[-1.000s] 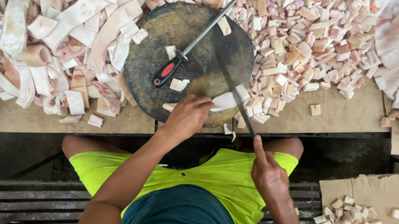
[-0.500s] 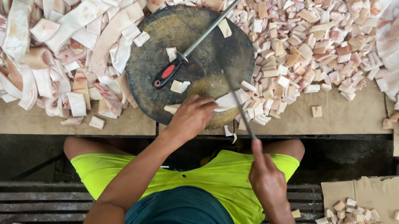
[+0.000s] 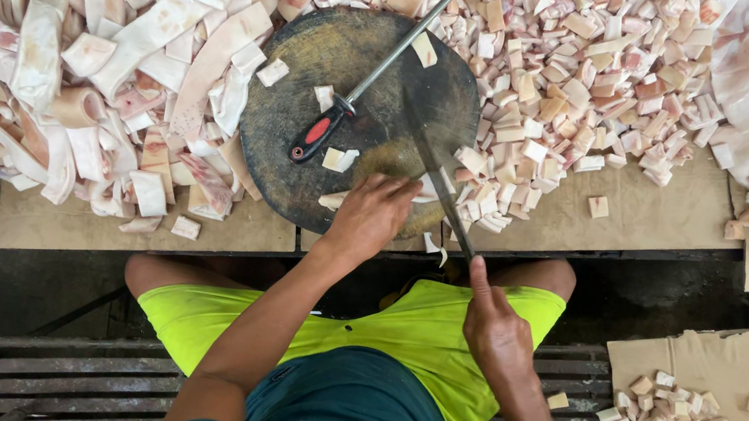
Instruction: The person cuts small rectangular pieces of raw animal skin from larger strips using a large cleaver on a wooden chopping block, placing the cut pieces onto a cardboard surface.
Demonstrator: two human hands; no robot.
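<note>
Round dark chopping block (image 3: 305, 143) on the table (image 3: 657, 217), ringed by pale strips (image 3: 149, 41) and cubes (image 3: 568, 81). Left hand (image 3: 372, 215) presses a piece at the block's near edge; right hand (image 3: 495, 327) grips a long knife (image 3: 436, 175). A red-handled sharpening steel (image 3: 365, 87) lies across the block.

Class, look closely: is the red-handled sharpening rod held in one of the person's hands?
No, the sharpening rod lies untouched across the round chopping block, while the right hand holds a knife.
</note>
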